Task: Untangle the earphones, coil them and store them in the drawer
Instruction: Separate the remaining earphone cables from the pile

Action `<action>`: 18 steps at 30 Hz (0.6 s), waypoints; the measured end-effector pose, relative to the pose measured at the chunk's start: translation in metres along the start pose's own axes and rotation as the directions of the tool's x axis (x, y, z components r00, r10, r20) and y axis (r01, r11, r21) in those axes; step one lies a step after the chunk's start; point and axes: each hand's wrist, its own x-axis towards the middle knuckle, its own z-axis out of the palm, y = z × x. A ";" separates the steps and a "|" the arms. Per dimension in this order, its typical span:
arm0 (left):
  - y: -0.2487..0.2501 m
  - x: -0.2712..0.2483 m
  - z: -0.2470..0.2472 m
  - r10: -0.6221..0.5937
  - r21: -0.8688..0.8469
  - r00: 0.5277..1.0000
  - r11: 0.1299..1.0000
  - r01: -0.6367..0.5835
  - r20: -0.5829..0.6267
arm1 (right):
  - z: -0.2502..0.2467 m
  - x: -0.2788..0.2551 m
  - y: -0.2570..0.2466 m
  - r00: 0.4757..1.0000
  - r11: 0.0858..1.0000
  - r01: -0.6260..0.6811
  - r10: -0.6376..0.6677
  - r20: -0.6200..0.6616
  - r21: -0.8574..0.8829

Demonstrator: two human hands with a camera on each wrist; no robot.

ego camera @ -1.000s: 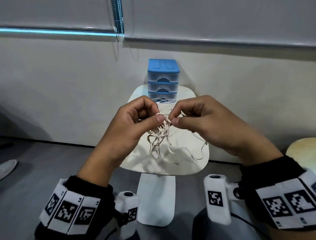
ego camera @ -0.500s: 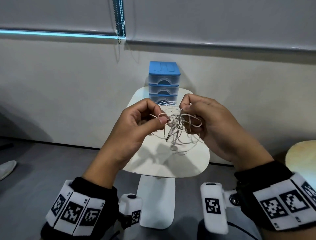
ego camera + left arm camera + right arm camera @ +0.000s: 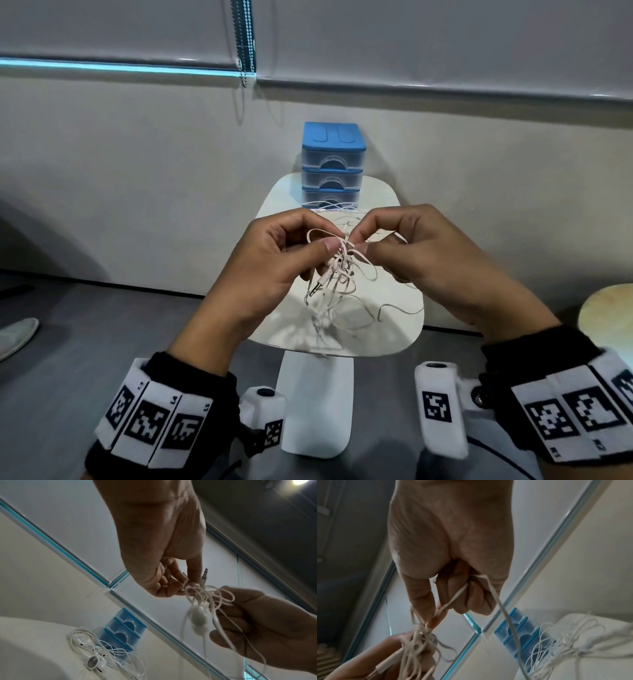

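Head view: a white table (image 3: 394, 329) stands by the wall, a blue drawer unit (image 3: 332, 164) at its far edge, its drawers closed. Above the table, my left hand (image 3: 270, 270) and right hand (image 3: 435, 263) hold tangled pinkish earphones (image 3: 337, 274), each hand's fingers pinching a strand at the knot to work it apart. A second white tangle (image 3: 96, 654) waits by the drawers.

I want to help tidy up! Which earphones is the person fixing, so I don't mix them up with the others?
Find the small white table with the blue drawer box at its back. Above it, the left hand and right hand pinch a tangled pinkish earphone cable. Unlike the white earphones lying by the drawers, this one hangs in the air, metal plug dangling.
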 end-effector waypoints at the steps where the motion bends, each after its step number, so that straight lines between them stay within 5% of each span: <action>1: 0.000 0.001 -0.001 -0.015 -0.008 1.000 1.000 0.015 0.002 | -0.002 0.000 0.000 1.000 1.000 0.020 -0.019 0.006 -0.019; 6: -0.002 0.002 0.004 -0.081 -0.133 0.995 0.987 0.087 0.055 | 0.000 0.003 0.006 0.993 0.991 0.096 -0.101 -0.058 -0.089; 13: -0.004 0.004 0.007 -0.092 -0.245 0.989 0.962 0.119 0.117 | 0.005 0.007 0.018 0.971 0.997 -0.014 -0.004 -0.239 -0.074; 18: -0.003 0.007 0.008 -0.089 -0.257 0.996 0.962 0.093 0.024 | 0.008 0.010 0.017 0.989 1.000 -0.022 0.019 -0.149 -0.019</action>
